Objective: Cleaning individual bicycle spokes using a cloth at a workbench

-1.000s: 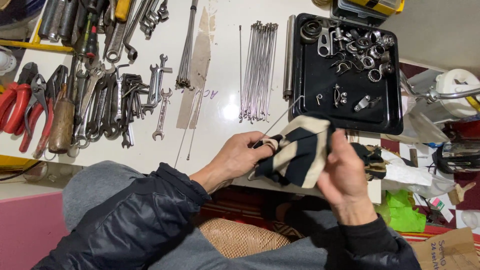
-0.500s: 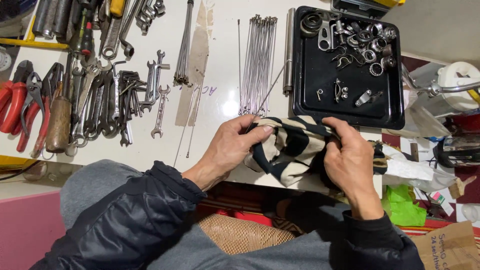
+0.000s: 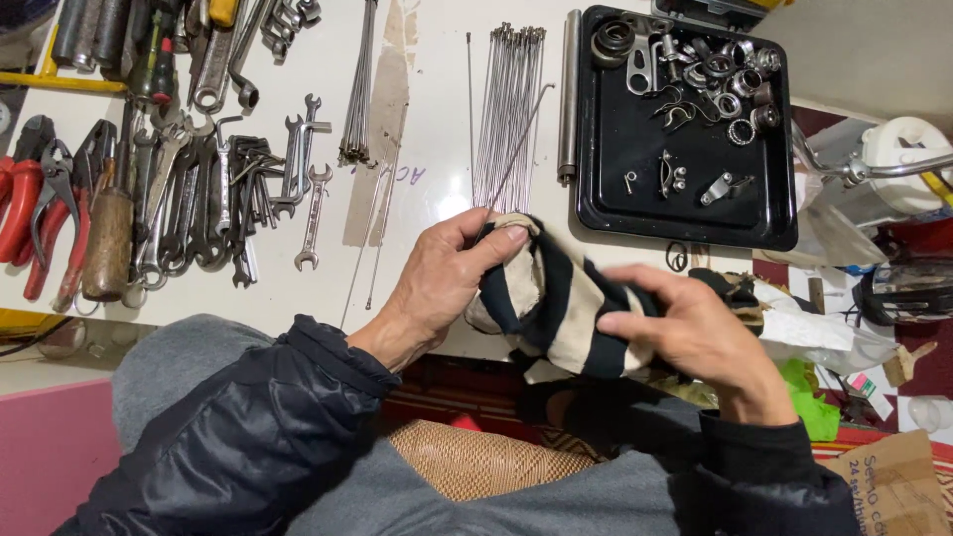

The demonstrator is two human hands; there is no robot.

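Cloth, striped cream and black, sits bunched between both hands at the near edge of the white counter. The left hand is closed on its left end, thumb pressed on top; the right hand grips its right end with fingers curled over. One thin metal rod slants up out of the cloth toward the bundle of spokes.

A brown cardboard box with dark print lies at lower right, below a green wrapper and crumpled white paper.

A black tray of small metal parts stands just beyond the right hand. Wrenches and red-handled pliers crowd the counter's left. Bare counter lies between wrenches and spokes.
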